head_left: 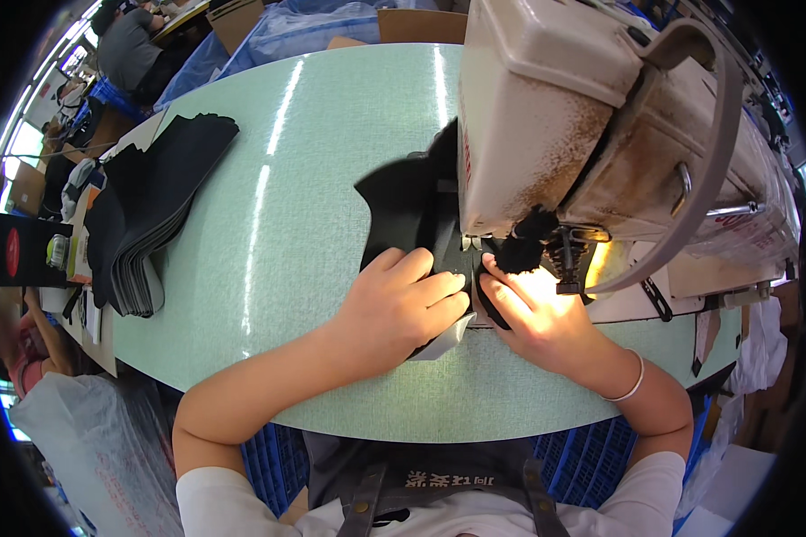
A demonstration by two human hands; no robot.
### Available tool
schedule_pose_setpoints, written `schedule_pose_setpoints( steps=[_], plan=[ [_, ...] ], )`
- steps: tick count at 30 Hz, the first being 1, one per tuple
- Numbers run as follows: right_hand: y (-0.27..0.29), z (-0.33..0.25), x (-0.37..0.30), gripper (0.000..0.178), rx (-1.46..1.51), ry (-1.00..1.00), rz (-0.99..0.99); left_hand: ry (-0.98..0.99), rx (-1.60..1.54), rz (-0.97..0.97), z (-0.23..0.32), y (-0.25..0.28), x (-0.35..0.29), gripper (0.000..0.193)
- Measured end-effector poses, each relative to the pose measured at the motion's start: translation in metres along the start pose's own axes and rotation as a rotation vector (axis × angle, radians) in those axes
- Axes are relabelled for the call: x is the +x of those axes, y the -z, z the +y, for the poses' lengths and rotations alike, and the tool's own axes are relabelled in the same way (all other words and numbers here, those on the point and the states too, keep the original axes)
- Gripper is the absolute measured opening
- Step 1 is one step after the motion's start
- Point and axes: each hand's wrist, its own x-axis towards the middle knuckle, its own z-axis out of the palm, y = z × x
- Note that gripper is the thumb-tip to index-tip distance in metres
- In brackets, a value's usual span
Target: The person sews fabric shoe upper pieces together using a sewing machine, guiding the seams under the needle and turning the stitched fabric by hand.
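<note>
My left hand (401, 300) lies flat on a black cut piece of material (401, 208), pressing it down on the pale green table (313, 161) beside the needle area. My right hand (530, 313) pinches the edge of the same black piece under the head of a beige, worn sewing machine (591, 116); a lamp lights its fingers. A black tuft of thread (521, 249) hangs over the needle, so the needle itself is hidden. A grey-white strip (448, 340) pokes out beneath my left hand.
A stack of black cut pieces (148, 215) sits at the table's left edge. Another person (130, 49) sits at the far left. Blue crates (591, 461) stand under the table and a plastic bag (90, 447) lies at lower left.
</note>
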Motion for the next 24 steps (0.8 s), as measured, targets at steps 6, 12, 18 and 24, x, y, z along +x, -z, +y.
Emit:
schedule_pose_setpoints(
  steps=[6,12,18,24],
  plan=[
    [-0.001,-0.002,0.009,0.037,0.107,0.016,0.149,0.004,-0.063,0.021,-0.001,-0.001,0.003,0.018],
    [0.001,-0.003,0.010,0.030,0.055,0.019,0.094,0.021,-0.048,-0.081,-0.004,0.002,0.001,0.028],
    [0.006,-0.005,0.011,0.032,0.006,0.000,-0.003,0.024,-0.172,-0.237,-0.005,0.016,0.009,0.046],
    [0.036,-0.018,0.007,0.034,-0.189,-0.099,-0.065,-0.006,0.041,-0.073,0.015,0.007,-0.011,0.031]
  ],
)
